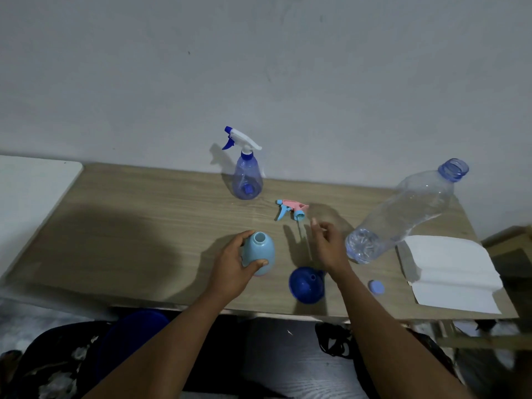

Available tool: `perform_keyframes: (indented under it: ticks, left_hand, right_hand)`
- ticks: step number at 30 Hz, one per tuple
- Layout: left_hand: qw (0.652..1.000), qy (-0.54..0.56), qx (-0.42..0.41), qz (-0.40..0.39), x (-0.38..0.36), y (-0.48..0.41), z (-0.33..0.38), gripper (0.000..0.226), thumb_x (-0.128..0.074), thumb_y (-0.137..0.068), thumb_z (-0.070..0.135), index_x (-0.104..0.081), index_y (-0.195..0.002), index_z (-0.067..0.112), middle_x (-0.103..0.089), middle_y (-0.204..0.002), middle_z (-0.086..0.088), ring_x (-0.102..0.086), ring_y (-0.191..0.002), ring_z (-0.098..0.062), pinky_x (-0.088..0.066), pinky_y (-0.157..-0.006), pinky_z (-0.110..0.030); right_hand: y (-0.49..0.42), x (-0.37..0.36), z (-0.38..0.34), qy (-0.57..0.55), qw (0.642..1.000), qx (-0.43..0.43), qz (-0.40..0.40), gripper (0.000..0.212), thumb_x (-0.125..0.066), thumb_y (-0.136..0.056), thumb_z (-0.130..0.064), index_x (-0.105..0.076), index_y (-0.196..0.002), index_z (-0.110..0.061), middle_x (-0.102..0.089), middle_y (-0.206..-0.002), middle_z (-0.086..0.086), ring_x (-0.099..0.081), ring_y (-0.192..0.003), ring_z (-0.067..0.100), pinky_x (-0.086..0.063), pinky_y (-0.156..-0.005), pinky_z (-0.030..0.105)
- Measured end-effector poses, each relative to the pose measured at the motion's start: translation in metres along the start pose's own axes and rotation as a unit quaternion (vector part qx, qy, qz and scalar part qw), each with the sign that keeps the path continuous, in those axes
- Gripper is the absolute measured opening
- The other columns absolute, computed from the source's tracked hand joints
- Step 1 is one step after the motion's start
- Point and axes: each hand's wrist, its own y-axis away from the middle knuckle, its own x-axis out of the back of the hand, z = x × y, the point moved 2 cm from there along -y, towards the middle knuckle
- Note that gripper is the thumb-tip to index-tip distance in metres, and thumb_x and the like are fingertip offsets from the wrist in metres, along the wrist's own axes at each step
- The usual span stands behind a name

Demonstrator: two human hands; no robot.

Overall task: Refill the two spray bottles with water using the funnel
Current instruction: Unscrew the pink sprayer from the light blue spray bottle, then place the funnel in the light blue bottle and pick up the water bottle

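Landmark = light blue spray bottle [259, 253], standing upright on the wooden table [144, 226] near its front edge. Its neck is open and there is no spray head on it.

- Left hand [233, 263]: wrapped round the light blue bottle from the left, with the thumb on the near side and the fingers curled up by the shoulder. Firm hold.
- Right hand [328, 243]: just right of the bottle, over the table. The fingers are loose and slightly spread, nothing in them. It's a bit blurred, so I can't tell if the fingertips touch the tabletop.
- Blue funnel [306, 285]: lying on its side, right of the bottle and nearer the front edge, under the right wrist. Neither hand is touching it.
- Pink-and-blue trigger head [292, 210]: lying loose on the table, behind and to the right of the bottle.
- Translucent blue spray bottle [247, 180]: well behind the landmark by the wall, upright, with its white/blue trigger head on.
- Clear water bottle [403, 211]: far right of the landmark, uncapped, base on the table, leaning right in the view. Water level can't be read.
- Blue cap [376, 287]: on the table, right of the landmark, beyond the funnel.
- White folded paper stack [452, 272]: furthest right, past the cap.
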Motion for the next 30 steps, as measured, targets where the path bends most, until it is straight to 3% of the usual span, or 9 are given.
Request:
perform_keyframes:
  ticks: [3,7,10,14,17,20,23,26,30]
  left_hand:
    - [1.0,-0.006,-0.002,0.0,0.0,0.0,0.0,0.065,-0.085,-0.063,0.031,-0.056,-0.119,0.047,-0.062,-0.116,0.027,-0.061,-0.111,-0.005,-0.055,-0.092,-0.047]
    - [1.0,-0.019,-0.007,0.004,0.0,0.001,-0.001,0.068,-0.088,-0.065,0.024,-0.057,-0.123,0.039,-0.063,-0.117,0.021,-0.059,-0.111,-0.005,-0.055,-0.093,-0.045]
    - [0.999,-0.043,-0.01,0.004,-0.001,0.001,0.001,0.067,-0.088,-0.068,0.017,-0.057,-0.128,0.025,-0.063,-0.12,0.01,-0.057,-0.11,-0.004,-0.054,-0.093,-0.039]
    - [0.999,-0.049,-0.014,0.003,0.0,0.002,0.007,0.065,-0.088,-0.069,0.015,-0.057,-0.126,0.025,-0.063,-0.118,0.011,-0.057,-0.108,0.0,-0.052,-0.089,-0.028]
    - [0.999,-0.049,-0.018,0.001,0.0,0.003,0.01,0.064,-0.087,-0.07,0.012,-0.057,-0.125,0.024,-0.063,-0.116,0.012,-0.056,-0.106,0.005,-0.049,-0.089,-0.023]
    - [0.998,-0.052,-0.02,-0.001,0.0,0.004,0.01,0.063,-0.087,-0.07,0.012,-0.057,-0.124,0.025,-0.063,-0.116,0.011,-0.057,-0.105,0.001,-0.046,-0.087,-0.018]
    - [0.998,-0.056,-0.023,-0.001,-0.001,0.004,0.009,0.063,-0.086,-0.07,0.013,-0.058,-0.125,0.021,-0.064,-0.12,0.008,-0.058,-0.109,-0.006,-0.042,-0.087,-0.009]
    - [0.999,-0.047,-0.024,0.002,-0.001,0.005,0.011,0.061,-0.084,-0.07,0.008,-0.059,-0.124,0.021,-0.065,-0.119,0.008,-0.06,-0.109,-0.004,-0.043,-0.086,-0.005]
    - [1.0,-0.027,-0.014,0.007,-0.002,0.004,0.013,0.059,-0.082,-0.068,0.001,-0.061,-0.119,0.022,-0.068,-0.114,0.007,-0.064,-0.103,-0.003,-0.051,-0.085,-0.021]
  right_hand:
    - [0.044,0.014,0.035,-0.017,0.998,0.018,-0.062,0.07,-0.062,-0.079,-0.069,-0.053,-0.129,-0.022,-0.063,-0.114,-0.002,-0.062,-0.111,0.018,-0.047,-0.083,0.022]
    - [0.077,0.015,0.071,0.112,0.989,0.071,-0.06,0.09,-0.089,-0.049,-0.062,-0.054,-0.126,-0.03,-0.053,-0.121,-0.014,-0.054,-0.111,0.002,-0.047,-0.092,0.02]
    - [0.084,0.007,0.075,0.157,0.981,0.112,-0.018,0.08,-0.089,-0.05,-0.053,-0.057,-0.12,-0.03,-0.053,-0.115,-0.014,-0.049,-0.111,0.009,-0.046,-0.096,0.028]
    - [0.088,0.004,0.069,0.171,0.978,0.121,-0.002,0.065,-0.085,-0.054,-0.056,-0.06,-0.109,-0.033,-0.054,-0.106,-0.016,-0.05,-0.103,0.008,-0.05,-0.09,0.032]
    - [0.098,0.006,0.058,0.111,0.985,0.127,0.021,0.061,-0.087,-0.058,-0.051,-0.06,-0.107,-0.029,-0.055,-0.102,-0.019,-0.058,-0.097,0.007,-0.049,-0.083,0.02]
    - [0.108,0.003,0.036,0.007,0.991,0.126,0.038,0.056,-0.085,-0.062,-0.044,-0.062,-0.107,-0.019,-0.061,-0.104,-0.005,-0.062,-0.092,0.007,-0.048,-0.074,0.01]
    - [0.111,-0.003,0.011,-0.069,0.989,0.128,0.039,0.067,-0.08,-0.058,-0.051,-0.063,-0.111,-0.013,-0.062,-0.107,0.004,-0.063,-0.092,0.005,-0.05,-0.075,0.012]
    - [0.11,-0.006,-0.012,-0.122,0.985,0.125,0.017,0.067,-0.092,-0.057,-0.034,-0.06,-0.111,-0.013,-0.061,-0.106,0.002,-0.065,-0.091,0.009,-0.057,-0.076,0.024]
    - [0.105,-0.008,-0.029,-0.152,0.979,0.137,0.012,0.052,-0.094,-0.063,-0.015,-0.055,-0.098,-0.01,-0.058,-0.099,0.001,-0.063,-0.084,0.005,-0.055,-0.072,0.025]
